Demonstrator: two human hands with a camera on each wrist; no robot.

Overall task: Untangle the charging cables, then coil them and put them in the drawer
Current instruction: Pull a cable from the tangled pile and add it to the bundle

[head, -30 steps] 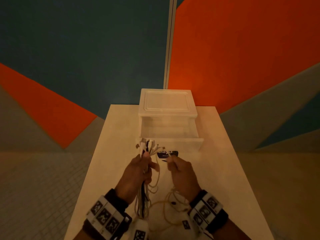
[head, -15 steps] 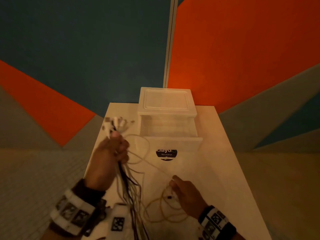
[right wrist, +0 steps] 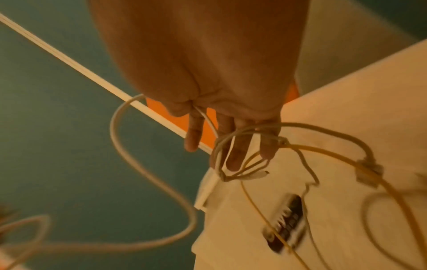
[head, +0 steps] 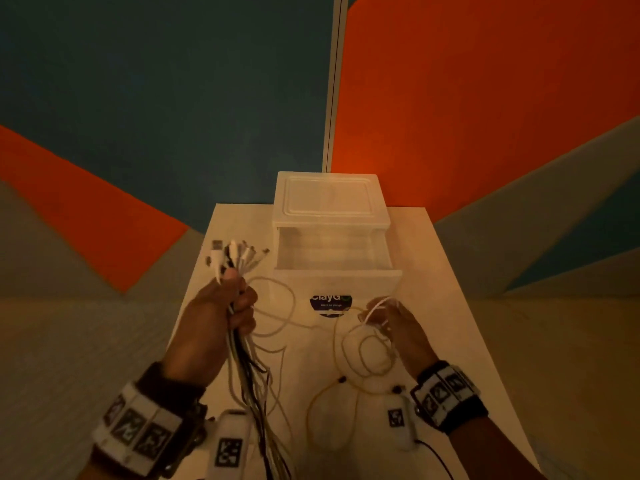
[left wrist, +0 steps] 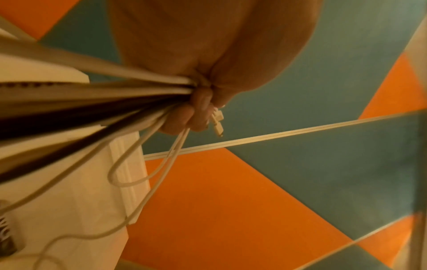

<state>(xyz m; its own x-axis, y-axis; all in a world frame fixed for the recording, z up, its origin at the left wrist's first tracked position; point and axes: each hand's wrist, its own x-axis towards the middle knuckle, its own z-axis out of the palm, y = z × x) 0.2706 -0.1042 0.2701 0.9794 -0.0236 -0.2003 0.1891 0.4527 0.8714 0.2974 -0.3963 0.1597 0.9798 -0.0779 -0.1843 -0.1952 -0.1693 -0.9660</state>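
Observation:
My left hand [head: 221,317] is raised over the table's left side and grips a bundle of white and black charging cables [head: 242,358]. Their plugs [head: 235,258] fan out above the fist. In the left wrist view the curled fingers [left wrist: 184,117] clamp the strands [left wrist: 92,95], and one plug sticks out. My right hand [head: 405,327] hovers before the drawer front. It pinches a white cable, whose loops [head: 370,351] hang round its fingers [right wrist: 233,146]. A strand runs between the two hands. The white drawer [head: 339,282] stands pulled out, and nothing shows inside it.
The drawer unit [head: 329,199] stands at the far middle of the narrow white table [head: 450,341], against a wall painted orange and teal. A yellowish cable [head: 329,403] with dark beads lies looped on the table near me. The table drops off close on both sides.
My left hand swung left with the bundle and now holds there. My right hand rose from the table toward the drawer front, with cable loops gathered on its fingers.

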